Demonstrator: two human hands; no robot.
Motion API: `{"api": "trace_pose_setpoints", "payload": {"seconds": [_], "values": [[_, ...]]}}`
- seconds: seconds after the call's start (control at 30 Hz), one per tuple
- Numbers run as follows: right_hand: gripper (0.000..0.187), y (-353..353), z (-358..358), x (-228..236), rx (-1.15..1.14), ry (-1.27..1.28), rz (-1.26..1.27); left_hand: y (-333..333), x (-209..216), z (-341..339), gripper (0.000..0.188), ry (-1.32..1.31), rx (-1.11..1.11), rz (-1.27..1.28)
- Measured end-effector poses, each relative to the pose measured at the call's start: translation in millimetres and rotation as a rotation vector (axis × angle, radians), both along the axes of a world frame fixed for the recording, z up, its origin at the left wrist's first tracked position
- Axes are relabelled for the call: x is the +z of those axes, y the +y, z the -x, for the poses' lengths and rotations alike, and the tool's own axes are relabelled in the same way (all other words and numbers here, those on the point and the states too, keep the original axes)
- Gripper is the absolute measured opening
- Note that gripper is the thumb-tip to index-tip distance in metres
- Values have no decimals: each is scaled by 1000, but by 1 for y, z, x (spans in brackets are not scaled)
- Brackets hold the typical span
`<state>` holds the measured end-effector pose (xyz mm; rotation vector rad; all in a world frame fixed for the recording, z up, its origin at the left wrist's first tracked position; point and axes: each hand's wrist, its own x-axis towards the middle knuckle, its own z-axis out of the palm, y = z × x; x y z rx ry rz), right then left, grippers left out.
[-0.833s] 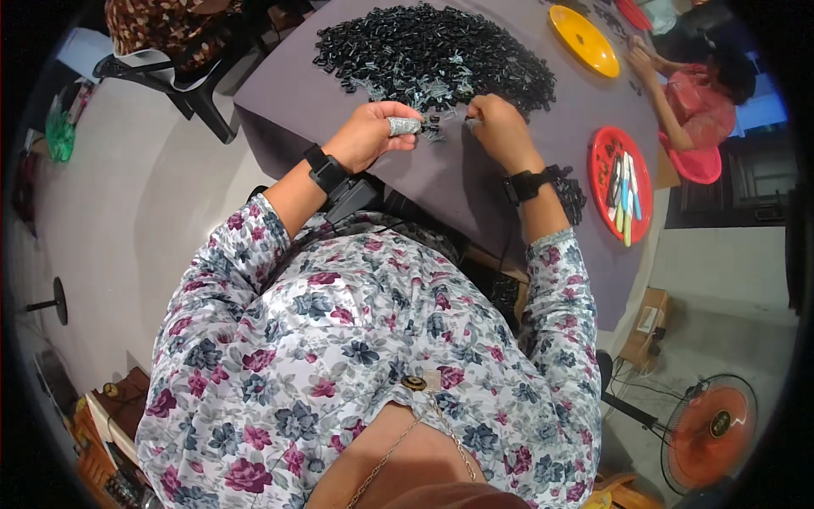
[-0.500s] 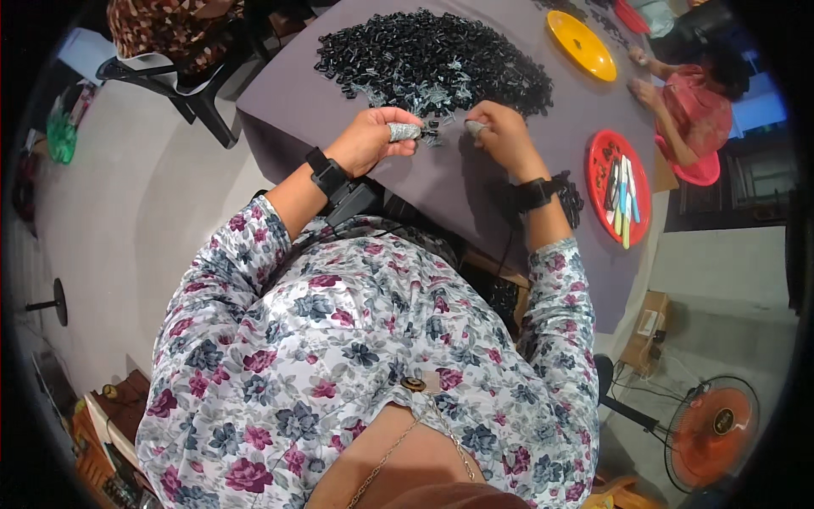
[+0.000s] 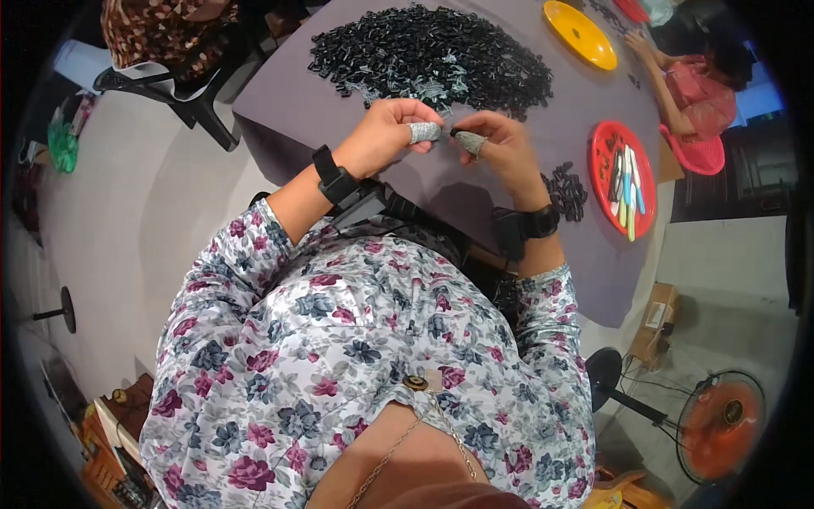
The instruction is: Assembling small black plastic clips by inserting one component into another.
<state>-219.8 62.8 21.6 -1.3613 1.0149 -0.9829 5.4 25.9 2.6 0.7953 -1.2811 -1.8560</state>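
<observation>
Over the near part of the purple-grey table (image 3: 280, 110), both my hands are raised close together, thumbs wrapped in grey tape. My left hand (image 3: 394, 134) is closed in a pinch; what it holds, if anything, is too small to make out. Between thumb and forefinger, my right hand (image 3: 502, 148) pinches a small black piece (image 3: 459, 131). Just beyond them spreads a big heap of small black pieces (image 3: 424, 51), with clear ones (image 3: 428, 89) mixed in at its near edge. A smaller pile of black pieces (image 3: 566, 191) lies right of my right wrist.
A red plate (image 3: 600, 191) with knives and small dark pieces lies at the table's right. Farther back is a yellow plate (image 3: 585, 38). Another person (image 3: 695, 97) sits at the right side. A black chair (image 3: 191, 110) stands left, an orange fan (image 3: 721, 424) lower right.
My right hand has turned and come nearer my left, with a black piece now showing at its fingertips. My left hand has shifted slightly right. The other person's hands have moved farther back.
</observation>
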Motion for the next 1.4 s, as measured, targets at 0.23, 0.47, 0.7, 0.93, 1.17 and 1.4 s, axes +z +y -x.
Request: {"api": "trace_pose_setpoints", "payload": {"seconds": [0.23,0.47,0.7,0.93,1.17,1.4], "values": [[18,2,-5,-1,38,75,78,-2,-2,-1,15,34,18,55],[20,4,-9,-1,-48,-177,-20,-4,-3,-2,15,17,20,52],[14,1,-10,-11,-118,-177,83,0,5,6,15,19,62,42],[14,5,-18,-3,-238,-196,104,-5,2,4,16,31,49,135],[13,4,-15,-5,-113,-95,102,-4,3,5,25,-14,-15,187],[16,11,-10,0,30,-54,54,-22,2,-8,30,-57,-380,146]]}}
